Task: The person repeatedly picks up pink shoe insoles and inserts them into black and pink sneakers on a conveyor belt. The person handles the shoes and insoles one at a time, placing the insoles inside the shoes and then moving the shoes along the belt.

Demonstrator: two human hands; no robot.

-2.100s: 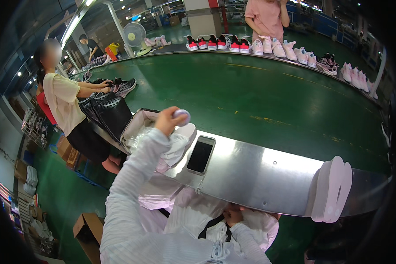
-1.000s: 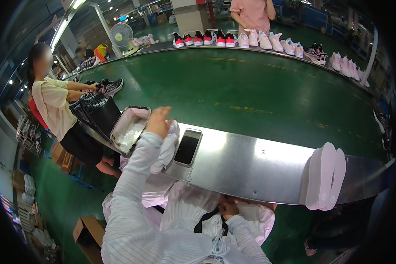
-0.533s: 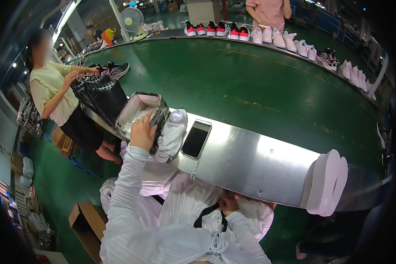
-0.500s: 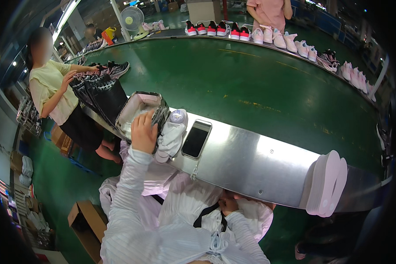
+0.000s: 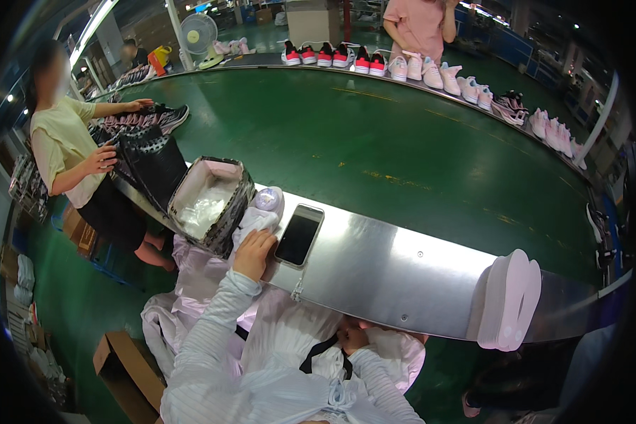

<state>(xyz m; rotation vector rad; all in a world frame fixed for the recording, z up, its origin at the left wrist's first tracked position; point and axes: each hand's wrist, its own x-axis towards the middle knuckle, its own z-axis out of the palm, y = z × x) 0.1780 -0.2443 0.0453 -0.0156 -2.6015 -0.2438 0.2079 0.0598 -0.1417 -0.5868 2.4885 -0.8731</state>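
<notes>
Left hand: my left hand lay palm down over the near end of the white cloth, fingers close together; I could not tell whether they pinched it or only rested there.
Right hand: my right hand was low at my lap, beside a black strap, its fingers curled; what they held, if anything, was hidden.
White cloth: it lay bunched on the metal bench, between the box and the phone.
Lilac piece: the round lilac piece sat at the cloth's far end; a tug on the cloth could have tipped or rolled it, since it seemed loose.
Phone: it lay just beside my fingers, so a careless sweep to the right could have knocked it along the smooth metal.
Box: its wall stood close on the cloth's left; a snagged fold could have dragged it and jostled the clear plastic inside.
Insoles: the pale insoles stood stacked well apart, at the right; a hard bump to the bench might have slid them askew.
</notes>
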